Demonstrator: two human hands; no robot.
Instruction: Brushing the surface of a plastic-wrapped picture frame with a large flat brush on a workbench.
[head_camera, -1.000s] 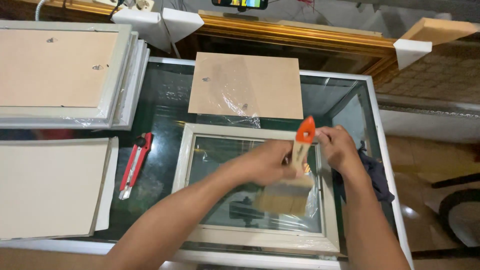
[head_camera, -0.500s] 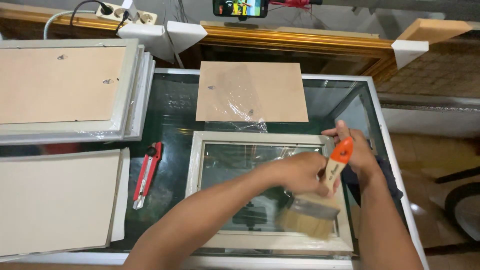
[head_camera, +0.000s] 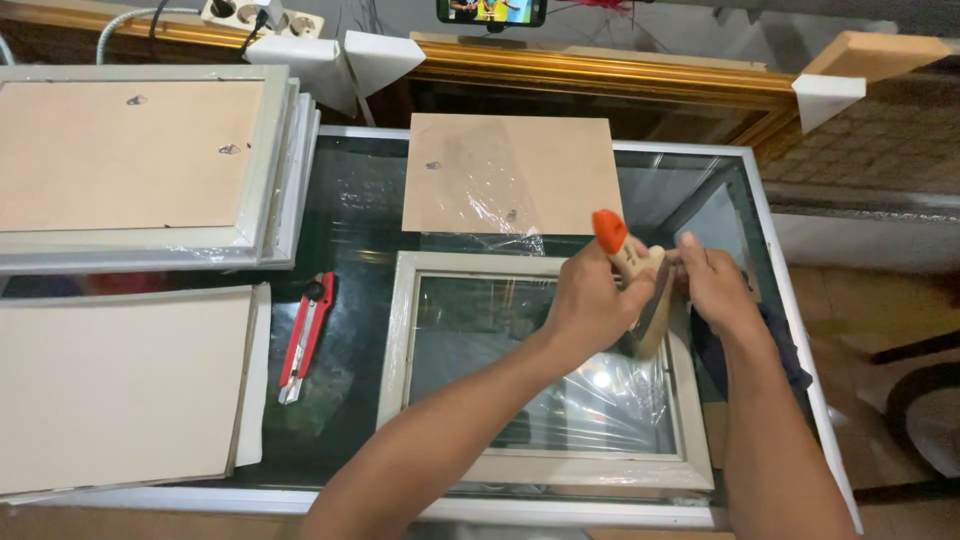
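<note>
Glass tabletop (head_camera: 370, 215) bears white frame (head_camera: 400, 340); left hand (head_camera: 590, 300) grips brush (head_camera: 640, 285), right hand (head_camera: 715, 285) pinching it.

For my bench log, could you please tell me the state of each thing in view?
Brush: gripped by the left hand, bristles down at the frame's right edge.
Right hand: fingertips touch the brush.
Picture frame: lying flat, plastic film over the glass.
Utility knife: lying on the table, untouched.
Backing board: flat, loose film on it.
Frame stack: face down, backs up.
</note>
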